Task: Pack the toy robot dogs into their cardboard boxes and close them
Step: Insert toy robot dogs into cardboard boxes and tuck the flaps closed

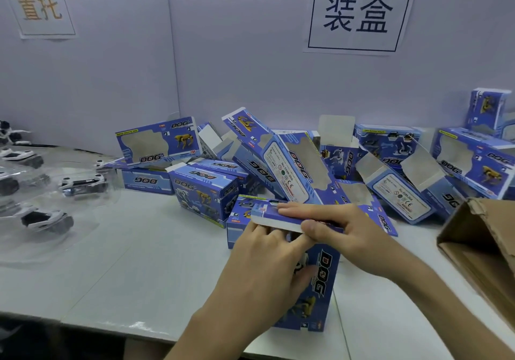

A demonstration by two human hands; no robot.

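The upright blue cardboard toy box (323, 270) is gripped near its top by the left hand (264, 270), while its lid flap (267, 214) is pinched by the right hand (342, 228).

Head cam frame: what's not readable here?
All head view.
- Contents of held box: covered by left hand, right hand and the flap.
- brown carton: cut by the right edge, inside unseen.
- toy dogs in clear trays: blurred, cut by the left edge.
- Label print on piled boxes: too small.
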